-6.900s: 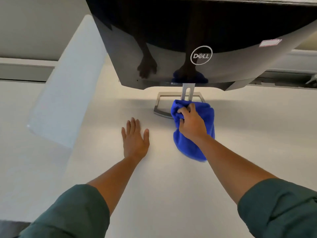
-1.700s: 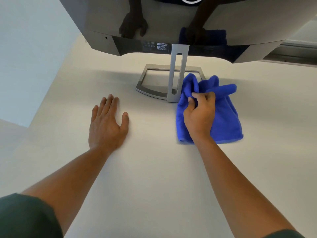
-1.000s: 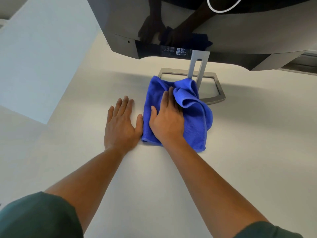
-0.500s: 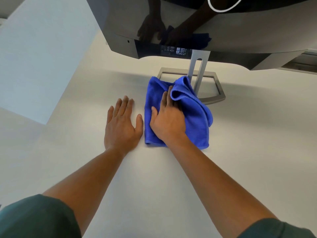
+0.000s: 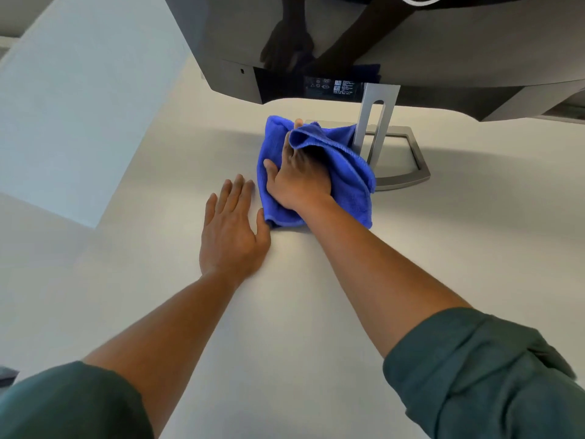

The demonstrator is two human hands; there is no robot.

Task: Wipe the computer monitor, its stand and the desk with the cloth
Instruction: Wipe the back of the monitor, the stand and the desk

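A blue cloth (image 5: 354, 182) lies bunched on the white desk (image 5: 285, 312), just left of the monitor stand's silver upright (image 5: 375, 122) and overlapping the left part of its frame base (image 5: 418, 166). My right hand (image 5: 297, 179) presses down on the cloth, fingers partly tucked under a raised fold. My left hand (image 5: 231, 236) rests flat on the desk, fingers spread, thumb touching the cloth's near left corner. The dark back of the monitor (image 5: 395, 49) hangs above and reflects both hands.
A pale partition panel (image 5: 79, 106) stands at the left edge of the desk. A ledge or rail (image 5: 569, 112) shows at the far right behind the monitor.
My right hand has pushed the cloth farther away, toward the space under the monitor and the stand's left side. My left hand has stayed flat in the same spot.
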